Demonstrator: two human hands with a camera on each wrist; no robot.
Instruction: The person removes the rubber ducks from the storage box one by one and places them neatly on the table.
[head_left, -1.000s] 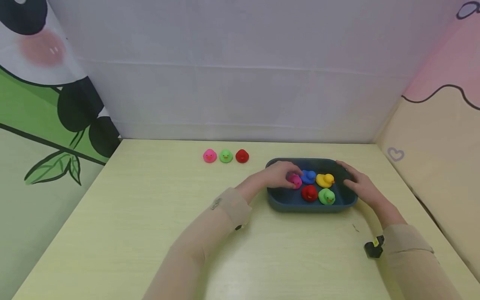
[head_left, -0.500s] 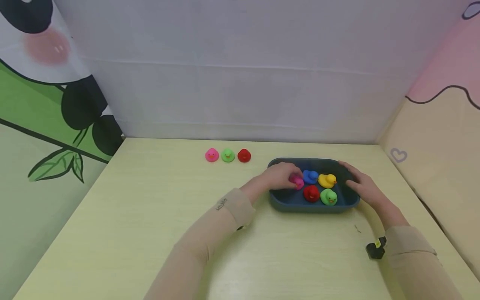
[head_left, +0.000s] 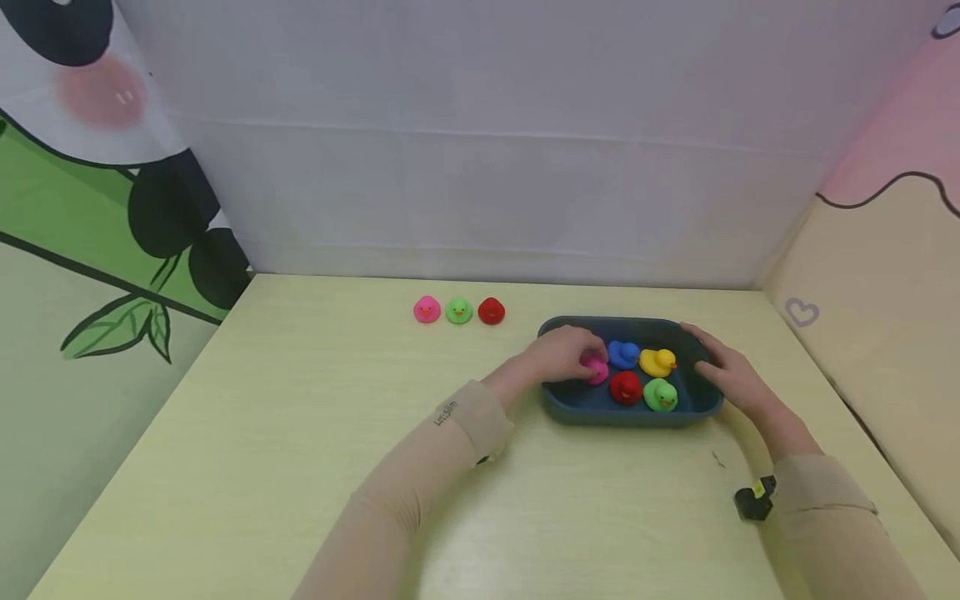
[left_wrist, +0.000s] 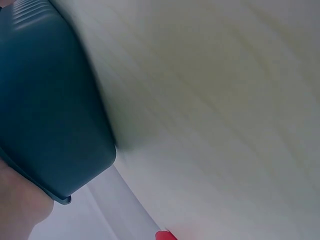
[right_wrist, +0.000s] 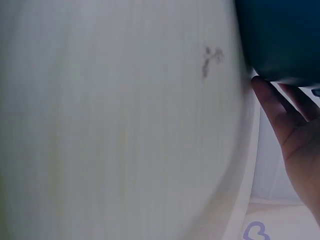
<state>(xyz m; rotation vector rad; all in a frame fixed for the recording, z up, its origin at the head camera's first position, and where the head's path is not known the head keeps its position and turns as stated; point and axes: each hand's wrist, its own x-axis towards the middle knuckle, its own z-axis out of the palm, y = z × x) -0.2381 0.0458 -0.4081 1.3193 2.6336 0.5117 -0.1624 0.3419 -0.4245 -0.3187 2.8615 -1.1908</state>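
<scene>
My left hand (head_left: pixel 567 352) reaches over the left end of a dark blue-green tray (head_left: pixel 600 418). Its thumb and fingers pinch a pink rubber duck (head_left: pixel 597 371) inside, partly covered by the fingers. Beside that duck sit a blue duck (head_left: pixel 623 354), a yellow duck (head_left: pixel 657 362), a red duck (head_left: pixel 626 388) and a green duck (head_left: pixel 661 395). At the tray's right end my right hand (head_left: pixel 729 372) holds the wall, thumb over the rim. In the right wrist view its fingers (right_wrist: pixel 272 102) touch the tray's outside. The left wrist view shows mostly the tray's outer wall (left_wrist: pixel 55 100).
Left of the tray, near the table's back edge, a pink duck (head_left: pixel 427 309), a green duck (head_left: pixel 459 310) and a red duck (head_left: pixel 491 311) stand in a row. A pale wall cloth (head_left: pixel 480 192) rises behind the table (head_left: pixel 300 400).
The whole head view has shifted slightly to the right. The left hand stays at the pink duck, and the right hand stays on the tray's end.
</scene>
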